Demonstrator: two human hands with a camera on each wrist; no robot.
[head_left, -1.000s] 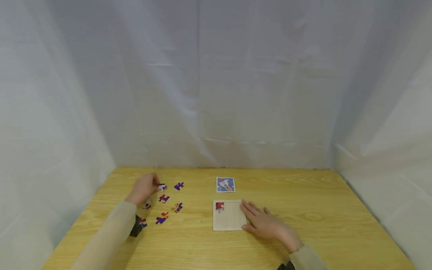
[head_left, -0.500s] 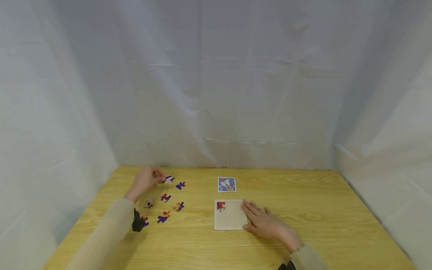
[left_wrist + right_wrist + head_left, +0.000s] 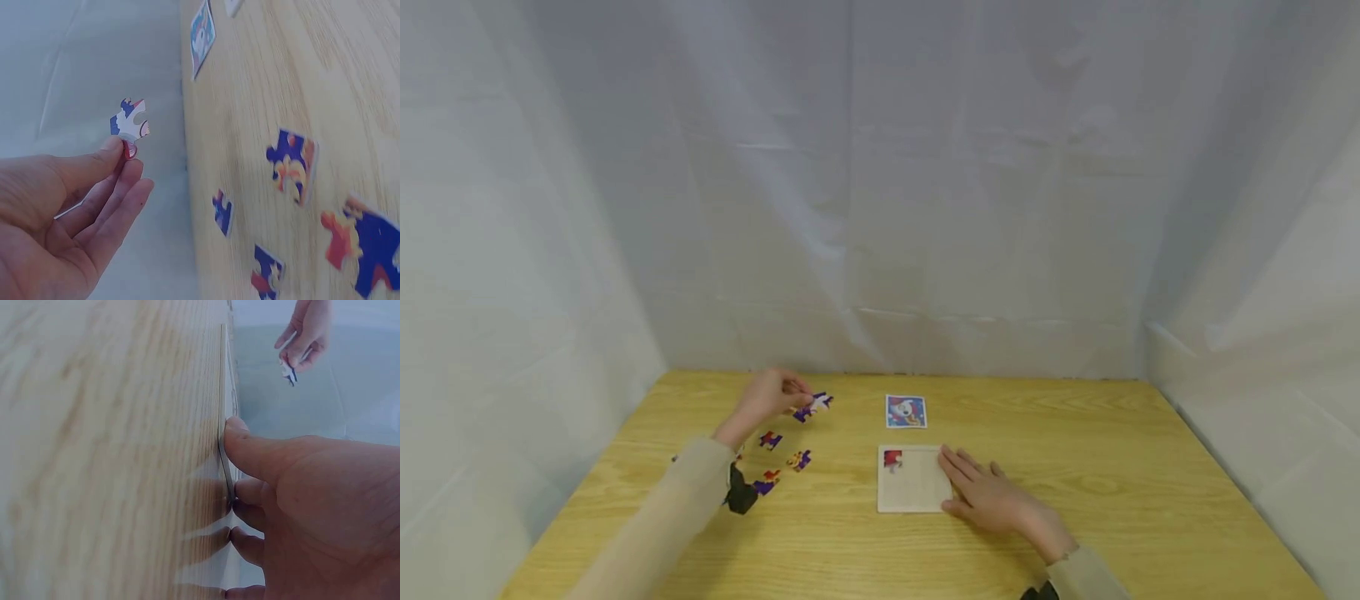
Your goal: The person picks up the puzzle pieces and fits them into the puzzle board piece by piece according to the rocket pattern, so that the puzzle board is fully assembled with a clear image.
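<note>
My left hand (image 3: 793, 400) is raised just over the table's left side and pinches a white, blue and red puzzle piece (image 3: 817, 404) between thumb and fingers; the left wrist view shows the piece (image 3: 130, 124) sticking up from the fingertips (image 3: 115, 150). My right hand (image 3: 970, 483) lies flat with straight fingers on the right edge of the pale wooden puzzle board (image 3: 910, 487), thumb (image 3: 250, 447) against the board's rim (image 3: 223, 425). One red piece (image 3: 892, 458) sits in the board's top left corner.
Several loose purple, red and orange pieces (image 3: 769, 439) (image 3: 292, 164) lie on the wooden table (image 3: 1120, 467) below my left hand. A small picture card (image 3: 906, 411) lies behind the board. White cloth walls close in the table's back and sides.
My left hand picked a piece from the loose group and carried it up and to the right, toward the card. The right hand stayed on the board.
</note>
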